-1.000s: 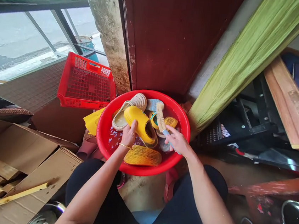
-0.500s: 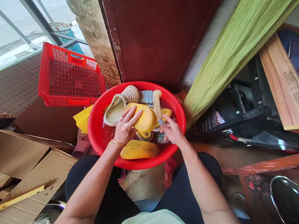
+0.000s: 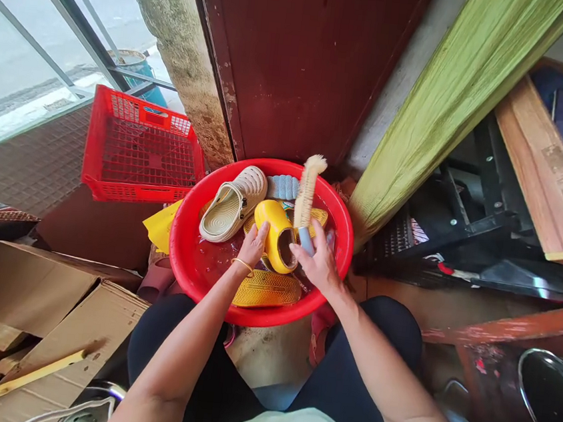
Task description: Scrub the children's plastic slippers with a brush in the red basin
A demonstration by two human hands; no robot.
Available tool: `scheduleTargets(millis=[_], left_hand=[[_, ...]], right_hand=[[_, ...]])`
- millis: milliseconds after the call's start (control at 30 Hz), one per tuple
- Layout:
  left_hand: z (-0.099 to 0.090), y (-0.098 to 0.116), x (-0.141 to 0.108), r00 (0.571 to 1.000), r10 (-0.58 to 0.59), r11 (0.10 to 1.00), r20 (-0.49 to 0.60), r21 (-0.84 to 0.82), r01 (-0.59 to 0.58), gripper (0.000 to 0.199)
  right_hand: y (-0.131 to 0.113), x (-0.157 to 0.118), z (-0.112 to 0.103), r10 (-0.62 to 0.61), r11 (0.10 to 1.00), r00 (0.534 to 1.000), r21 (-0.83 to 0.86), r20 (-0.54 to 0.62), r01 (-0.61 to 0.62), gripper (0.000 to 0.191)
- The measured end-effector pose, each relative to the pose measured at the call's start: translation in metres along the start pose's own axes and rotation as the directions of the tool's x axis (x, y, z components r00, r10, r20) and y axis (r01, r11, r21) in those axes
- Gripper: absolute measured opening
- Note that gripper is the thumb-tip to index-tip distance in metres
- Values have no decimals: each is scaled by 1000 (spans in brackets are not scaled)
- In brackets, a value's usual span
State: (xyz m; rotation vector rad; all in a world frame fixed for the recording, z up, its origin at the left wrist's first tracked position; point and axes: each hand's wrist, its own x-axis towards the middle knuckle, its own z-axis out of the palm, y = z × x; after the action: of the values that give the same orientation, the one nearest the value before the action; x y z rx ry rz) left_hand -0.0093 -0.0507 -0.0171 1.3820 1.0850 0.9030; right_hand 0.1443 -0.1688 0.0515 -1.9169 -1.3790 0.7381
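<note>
two hands in the basin [image 3: 186,255]: left hand [image 3: 253,247] grips yellow clog [image 3: 273,237], right hand [image 3: 317,262] holds brush [image 3: 307,193] raised at 12 o'clock; scrubbing step, next needs bristles down onto clog.

Bright daylight, sharp, warped edges

red crate [image 3: 142,156] sitting by the window, flattened cardboard [image 3: 31,299] lying lower left, green curtain [image 3: 455,88] hanging upper right
</note>
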Motion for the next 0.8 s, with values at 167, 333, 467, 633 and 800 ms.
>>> scheduleTargets(millis=[167,333,467,633,800], left_hand=[[-8,-5,5,1000,13,960,21,280,-19,59],[-74,11,40,956,243,784,-163,613,-95,49],[-125,3,79,960,109,703,-256,703,108,53],[-137,-12,93,979,-76,647,-190,738,193,46],[-142,-1,89,979,-191,790,66,603,113,54]], right_hand=[[11,3,41,71,994,997,-76,-32,-73,87],[25,10,58,209,971,975,-131,77,-198,91],[28,16,60,227,971,971,-97,81,-219,84],[28,21,53,214,977,976,5,44,-215,76],[24,24,54,166,983,984,97,-70,-159,70]])
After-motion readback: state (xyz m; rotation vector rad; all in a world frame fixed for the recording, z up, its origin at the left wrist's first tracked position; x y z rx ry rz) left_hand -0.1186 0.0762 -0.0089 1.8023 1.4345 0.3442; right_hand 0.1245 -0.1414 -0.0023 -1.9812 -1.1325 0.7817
